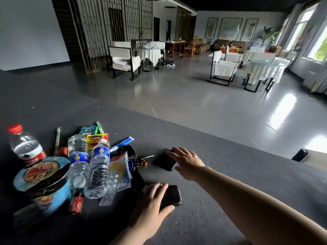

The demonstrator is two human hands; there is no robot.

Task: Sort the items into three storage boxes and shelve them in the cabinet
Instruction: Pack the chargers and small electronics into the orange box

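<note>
My left hand is curled round the near black case and my right hand lies flat-fingered on the far black case, both on the dark table, right of the clutter pile, probably pairing like items for one box.

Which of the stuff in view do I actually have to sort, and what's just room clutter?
To sort:
- two black cases, one under the left hand, one under the right hand
- two water bottles
- red-capped bottle
- noodle cup
- yellow packet
- toothpaste tube
- keys

Not part of it:
- chairs
- draped tables
- wall pictures
- dark thing at the right edge
</note>
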